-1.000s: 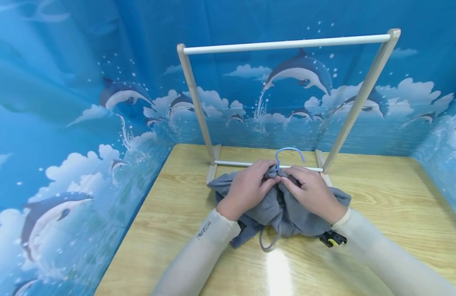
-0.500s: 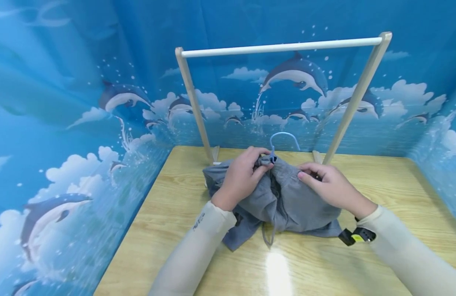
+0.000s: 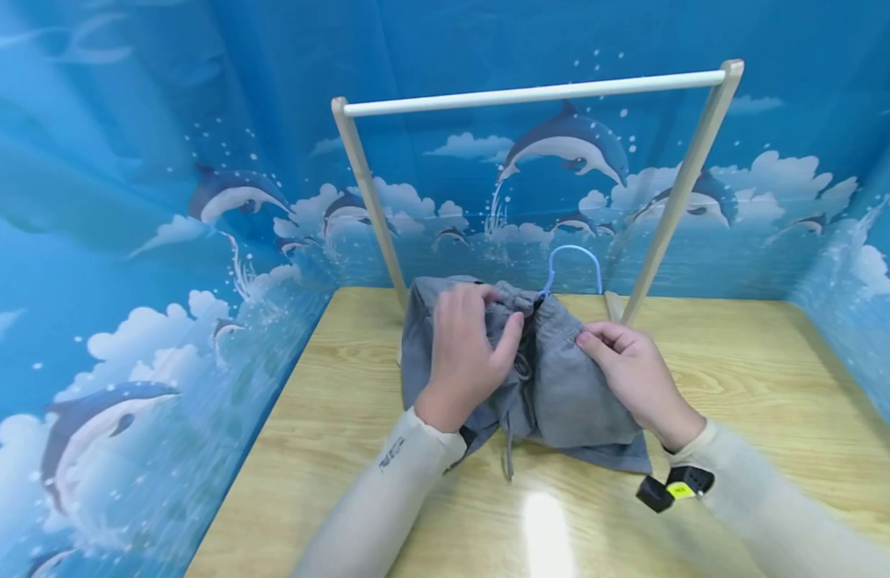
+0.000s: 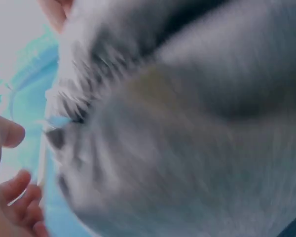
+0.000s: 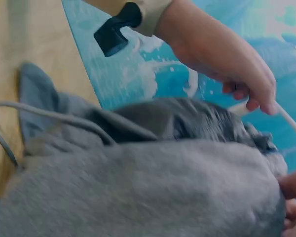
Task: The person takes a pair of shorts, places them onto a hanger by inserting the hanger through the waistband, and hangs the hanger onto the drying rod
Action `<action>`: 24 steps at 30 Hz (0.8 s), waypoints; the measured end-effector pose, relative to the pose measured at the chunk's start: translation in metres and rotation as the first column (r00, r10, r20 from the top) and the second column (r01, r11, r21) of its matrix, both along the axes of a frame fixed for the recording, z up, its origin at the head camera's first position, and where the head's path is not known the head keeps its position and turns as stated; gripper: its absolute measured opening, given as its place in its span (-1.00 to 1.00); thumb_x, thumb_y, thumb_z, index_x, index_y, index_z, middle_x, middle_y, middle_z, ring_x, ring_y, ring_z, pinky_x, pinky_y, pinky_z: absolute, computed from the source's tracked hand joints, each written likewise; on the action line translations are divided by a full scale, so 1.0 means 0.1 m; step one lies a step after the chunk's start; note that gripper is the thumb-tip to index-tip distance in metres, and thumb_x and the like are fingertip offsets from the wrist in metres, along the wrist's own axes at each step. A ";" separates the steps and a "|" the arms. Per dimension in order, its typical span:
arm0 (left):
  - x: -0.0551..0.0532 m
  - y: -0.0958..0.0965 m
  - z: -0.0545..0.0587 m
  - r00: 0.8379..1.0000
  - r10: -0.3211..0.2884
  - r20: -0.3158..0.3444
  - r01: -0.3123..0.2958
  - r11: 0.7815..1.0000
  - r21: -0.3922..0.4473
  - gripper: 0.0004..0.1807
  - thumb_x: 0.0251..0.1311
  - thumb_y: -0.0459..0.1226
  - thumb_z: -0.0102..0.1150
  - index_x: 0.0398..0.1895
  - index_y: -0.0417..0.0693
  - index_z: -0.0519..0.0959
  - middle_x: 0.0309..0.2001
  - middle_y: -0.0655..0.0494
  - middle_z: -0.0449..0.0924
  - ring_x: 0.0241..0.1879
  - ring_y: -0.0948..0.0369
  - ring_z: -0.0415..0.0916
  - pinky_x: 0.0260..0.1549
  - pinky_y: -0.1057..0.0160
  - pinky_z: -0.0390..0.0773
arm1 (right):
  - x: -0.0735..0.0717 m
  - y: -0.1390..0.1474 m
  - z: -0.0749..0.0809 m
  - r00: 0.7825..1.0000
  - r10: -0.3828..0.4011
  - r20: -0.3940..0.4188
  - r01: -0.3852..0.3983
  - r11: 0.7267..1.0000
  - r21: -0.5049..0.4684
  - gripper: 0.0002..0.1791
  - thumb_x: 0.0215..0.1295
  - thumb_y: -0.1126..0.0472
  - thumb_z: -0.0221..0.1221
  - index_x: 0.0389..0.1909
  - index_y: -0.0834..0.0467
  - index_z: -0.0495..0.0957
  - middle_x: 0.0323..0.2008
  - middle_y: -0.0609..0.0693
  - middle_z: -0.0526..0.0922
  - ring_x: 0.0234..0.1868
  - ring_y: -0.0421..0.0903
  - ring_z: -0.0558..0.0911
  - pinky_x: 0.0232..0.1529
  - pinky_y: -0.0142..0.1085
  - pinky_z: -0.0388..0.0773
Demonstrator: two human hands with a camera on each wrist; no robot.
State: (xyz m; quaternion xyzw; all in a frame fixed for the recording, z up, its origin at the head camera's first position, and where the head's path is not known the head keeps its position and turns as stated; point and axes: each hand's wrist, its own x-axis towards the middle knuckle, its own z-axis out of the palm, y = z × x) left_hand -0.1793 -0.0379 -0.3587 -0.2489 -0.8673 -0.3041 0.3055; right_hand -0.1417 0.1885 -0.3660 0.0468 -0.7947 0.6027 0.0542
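Grey drawstring pants [image 3: 578, 401] with a gathered waistband lie bunched on the table, their waist raised toward the far side. A light blue hanger [image 3: 575, 247] shows only its hook above the waistband; its body is hidden in the cloth. My right hand [image 3: 636, 373] pinches the waistband's right side between thumb and fingers. Over the left part of the waist is my left hand [image 3: 462, 349], thumb and fingers spread apart. In the left wrist view that left hand [image 4: 10, 197] is clear of the fabric. A drawstring [image 3: 508, 449] dangles at the front.
A wooden rack with a white top bar [image 3: 531, 96] stands behind the pants. Its right post [image 3: 679, 201] rises beyond my right hand. Blue dolphin-printed cloth [image 3: 235, 193] covers the walls around the wood-grain table [image 3: 329, 417].
My right hand has shifted right along the waistband, spreading the pants. My left hand has let go of the waistband by the hook and opened. The hook stands higher and further right.
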 end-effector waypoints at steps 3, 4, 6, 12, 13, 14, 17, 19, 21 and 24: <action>0.16 0.02 0.00 0.980 -0.077 0.182 0.080 0.997 -0.012 -0.58 0.52 0.13 0.00 -0.42 0.10 0.49 -0.56 0.24 0.40 -0.58 0.27 0.33 -0.53 0.29 0.39 | 0.10 -0.15 -0.04 0.995 -0.074 -0.063 0.071 0.996 -0.049 -0.67 0.56 0.25 0.11 0.11 0.42 0.58 -0.33 -0.32 0.64 -0.31 -0.34 0.55 -0.29 -0.46 0.51; 0.20 0.04 0.01 0.958 -0.105 0.267 0.111 0.994 -0.006 -0.52 0.52 0.19 -0.05 -0.48 0.14 0.47 -0.63 0.27 0.37 -0.65 0.29 0.31 -0.61 0.30 0.36 | 0.13 -0.21 -0.06 0.991 -0.095 -0.097 0.089 0.994 -0.066 -0.70 0.54 0.29 0.11 0.12 0.42 0.57 -0.33 -0.26 0.63 -0.32 -0.33 0.53 -0.29 -0.47 0.50; 0.27 0.08 0.01 0.899 -0.131 0.417 0.140 0.990 0.010 -0.43 0.48 0.32 -0.14 -0.52 0.19 0.48 -0.68 0.29 0.38 -0.70 0.31 0.33 -0.67 0.30 0.37 | 0.19 -0.34 -0.13 0.975 -0.116 -0.192 0.099 0.990 -0.095 -0.70 0.48 0.40 0.11 0.15 0.42 0.54 -0.23 -0.16 0.62 -0.25 -0.33 0.54 -0.21 -0.50 0.49; 0.29 0.17 0.04 0.813 -0.141 0.564 0.108 0.990 0.091 -0.31 0.38 0.40 -0.07 -0.63 0.06 0.42 -0.71 0.17 0.31 -0.73 0.18 0.30 -0.70 0.22 0.32 | 0.35 -0.70 -0.45 0.824 -0.006 -0.567 0.042 0.998 0.049 -0.39 0.16 0.51 0.20 0.29 0.41 0.41 0.09 0.20 0.57 0.11 -0.07 0.52 0.22 -0.40 0.38; 0.28 0.16 0.05 0.815 -0.137 0.563 0.103 0.990 0.092 -0.33 0.42 0.35 -0.05 -0.63 0.05 0.41 -0.71 0.17 0.30 -0.73 0.18 0.30 -0.70 0.22 0.32 | 0.36 -0.74 -0.49 0.795 0.021 -0.606 0.045 0.995 0.093 -0.35 0.11 0.49 0.22 0.31 0.40 0.40 0.09 0.23 0.56 0.11 -0.02 0.51 0.23 -0.35 0.37; 0.27 0.14 0.05 0.819 -0.134 0.558 0.103 0.991 0.086 -0.34 0.46 0.30 -0.06 -0.64 0.03 0.39 -0.71 0.16 0.29 -0.74 0.18 0.29 -0.71 0.22 0.31 | 0.37 -0.76 -0.52 0.769 0.048 -0.638 0.051 0.989 0.136 -0.30 0.06 0.46 0.23 0.33 0.40 0.38 0.09 0.25 0.54 0.10 0.03 0.49 0.20 -0.31 0.36; 0.24 0.05 0.05 0.838 -0.134 0.529 0.119 0.991 0.062 -0.49 0.58 0.09 -0.09 -0.55 0.04 0.43 -0.67 0.16 0.32 -0.68 0.21 0.35 -0.65 0.25 0.35 | 0.36 -0.75 -0.55 0.751 0.134 -0.647 0.017 0.975 0.221 -0.21 0.04 0.44 0.26 0.40 0.37 0.36 0.07 0.22 0.52 0.00 0.04 0.49 0.08 -0.30 0.39; 0.23 -0.05 0.08 0.833 -0.146 0.533 0.143 0.989 0.048 -0.56 0.62 0.01 -0.13 -0.46 0.05 0.44 -0.63 0.17 0.33 -0.64 0.22 0.35 -0.60 0.26 0.34 | 0.36 -0.69 -0.54 0.769 0.201 -0.607 -0.063 0.968 0.241 -0.22 0.11 0.47 0.25 0.43 0.33 0.35 0.12 0.18 0.51 0.01 0.00 0.51 0.06 -0.34 0.44; 0.24 -0.17 0.12 0.811 -0.168 0.560 0.180 0.983 0.034 -0.57 0.63 0.01 -0.13 -0.43 0.03 0.43 -0.62 0.16 0.30 -0.65 0.21 0.31 -0.59 0.26 0.33 | 0.35 -0.60 -0.53 0.784 0.238 -0.574 -0.114 0.963 0.244 -0.25 0.13 0.52 0.24 0.43 0.33 0.36 0.12 0.16 0.50 0.00 -0.05 0.52 0.03 -0.39 0.47; 0.25 -0.37 0.21 0.783 -0.193 0.591 0.228 0.974 0.017 -0.57 0.62 0.00 -0.09 -0.45 0.00 0.37 -0.62 0.15 0.24 -0.68 0.19 0.22 -0.61 0.25 0.31 | 0.31 -0.45 -0.52 0.791 0.223 -0.570 -0.122 0.970 0.209 -0.31 0.13 0.59 0.22 0.36 0.34 0.39 0.11 0.14 0.48 0.04 -0.13 0.50 0.04 -0.43 0.48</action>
